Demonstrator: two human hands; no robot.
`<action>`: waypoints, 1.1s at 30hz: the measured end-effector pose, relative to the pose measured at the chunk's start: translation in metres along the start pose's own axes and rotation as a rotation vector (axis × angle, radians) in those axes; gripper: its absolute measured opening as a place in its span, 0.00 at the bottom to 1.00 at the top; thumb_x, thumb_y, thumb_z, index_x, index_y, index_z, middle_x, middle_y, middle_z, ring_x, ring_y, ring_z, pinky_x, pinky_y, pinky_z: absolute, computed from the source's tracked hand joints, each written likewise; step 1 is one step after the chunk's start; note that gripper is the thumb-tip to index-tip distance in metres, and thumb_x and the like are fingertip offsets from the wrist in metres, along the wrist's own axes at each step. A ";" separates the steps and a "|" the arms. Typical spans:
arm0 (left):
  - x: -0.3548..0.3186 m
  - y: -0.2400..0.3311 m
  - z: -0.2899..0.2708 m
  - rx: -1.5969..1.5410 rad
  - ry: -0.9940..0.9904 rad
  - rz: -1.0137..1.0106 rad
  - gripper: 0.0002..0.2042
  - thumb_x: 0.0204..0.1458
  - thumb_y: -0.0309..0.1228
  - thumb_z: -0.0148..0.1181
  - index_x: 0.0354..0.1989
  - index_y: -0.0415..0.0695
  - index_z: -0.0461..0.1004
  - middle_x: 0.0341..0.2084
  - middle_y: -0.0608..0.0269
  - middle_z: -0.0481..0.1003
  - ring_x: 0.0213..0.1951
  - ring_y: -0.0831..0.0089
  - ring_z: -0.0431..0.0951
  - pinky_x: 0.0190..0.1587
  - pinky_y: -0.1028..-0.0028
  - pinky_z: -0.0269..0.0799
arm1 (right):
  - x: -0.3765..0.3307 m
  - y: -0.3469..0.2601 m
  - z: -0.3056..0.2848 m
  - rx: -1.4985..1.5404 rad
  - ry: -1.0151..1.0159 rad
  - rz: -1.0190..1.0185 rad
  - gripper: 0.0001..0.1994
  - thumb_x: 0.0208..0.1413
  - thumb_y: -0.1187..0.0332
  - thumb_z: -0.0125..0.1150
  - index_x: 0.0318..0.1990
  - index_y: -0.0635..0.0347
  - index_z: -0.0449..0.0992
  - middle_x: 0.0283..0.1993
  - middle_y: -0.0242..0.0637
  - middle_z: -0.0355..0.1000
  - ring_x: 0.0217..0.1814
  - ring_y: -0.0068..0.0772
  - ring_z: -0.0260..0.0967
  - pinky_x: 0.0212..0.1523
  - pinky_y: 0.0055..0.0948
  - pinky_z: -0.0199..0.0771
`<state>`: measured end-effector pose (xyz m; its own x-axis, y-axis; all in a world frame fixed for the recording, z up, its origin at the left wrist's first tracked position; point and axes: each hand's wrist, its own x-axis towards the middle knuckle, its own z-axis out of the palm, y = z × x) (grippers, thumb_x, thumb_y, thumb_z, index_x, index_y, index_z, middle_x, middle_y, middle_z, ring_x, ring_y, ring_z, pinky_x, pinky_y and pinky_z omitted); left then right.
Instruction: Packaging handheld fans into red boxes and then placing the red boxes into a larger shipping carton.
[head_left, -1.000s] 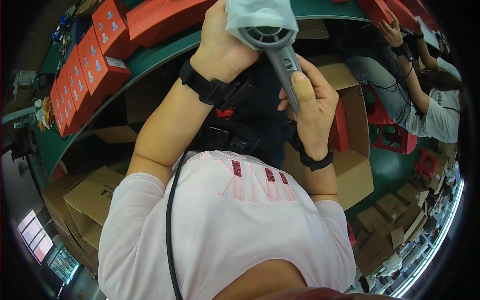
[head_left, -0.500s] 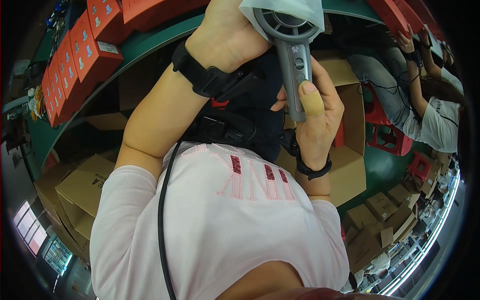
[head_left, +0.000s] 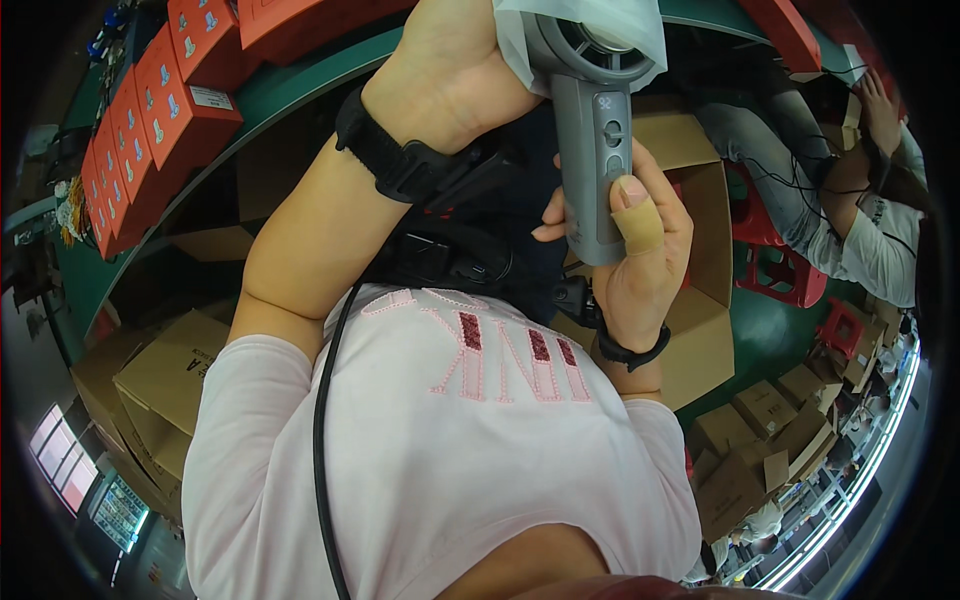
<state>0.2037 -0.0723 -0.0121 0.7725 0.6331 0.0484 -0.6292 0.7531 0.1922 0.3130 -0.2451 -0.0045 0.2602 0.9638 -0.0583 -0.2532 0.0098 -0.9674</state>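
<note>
Right hand (head_left: 655,238) clamps the fan (head_left: 587,140); I cannot tell left hand (head_left: 460,75)'s grip. If the fan spins, loose bag (head_left: 514,45) could catch.

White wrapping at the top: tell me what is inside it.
Inside the white wrapping sits part of the round head of the grey fan; its lower rim shows. The rest cannot be seen: the wrapping and the picture's top edge hide it.

The fan (head_left: 588,165) looks smooth plastic, the carton (head_left: 702,345) matt cardboard.
</note>
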 end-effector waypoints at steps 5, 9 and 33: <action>-0.003 -0.001 0.002 -0.031 0.012 -0.014 0.16 0.70 0.34 0.38 0.52 0.37 0.70 0.43 0.56 0.78 0.43 0.66 0.80 0.49 0.65 0.79 | 0.000 0.000 -0.002 -0.026 -0.035 0.030 0.25 0.66 0.63 0.51 0.62 0.79 0.65 0.48 0.58 0.73 0.36 0.37 0.77 0.33 0.33 0.85; -0.002 -0.001 0.007 -0.034 -0.001 -0.031 0.16 0.70 0.35 0.38 0.52 0.37 0.70 0.43 0.56 0.78 0.44 0.66 0.81 0.49 0.65 0.79 | -0.001 0.004 -0.003 -0.025 -0.012 0.013 0.26 0.65 0.63 0.51 0.63 0.78 0.64 0.49 0.57 0.73 0.37 0.37 0.77 0.34 0.33 0.85; 0.017 -0.044 0.032 0.285 0.493 0.170 0.23 0.70 0.44 0.39 0.61 0.38 0.66 0.51 0.56 0.77 0.51 0.61 0.78 0.57 0.62 0.74 | 0.001 0.015 -0.026 -0.137 0.291 -0.233 0.37 0.64 0.70 0.59 0.75 0.61 0.45 0.47 0.46 0.76 0.38 0.30 0.78 0.43 0.31 0.82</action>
<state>0.2475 -0.1000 0.0114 0.4896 0.8002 -0.3463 -0.6401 0.5995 0.4805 0.3339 -0.2508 -0.0255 0.5539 0.8241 0.1185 -0.0349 0.1651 -0.9857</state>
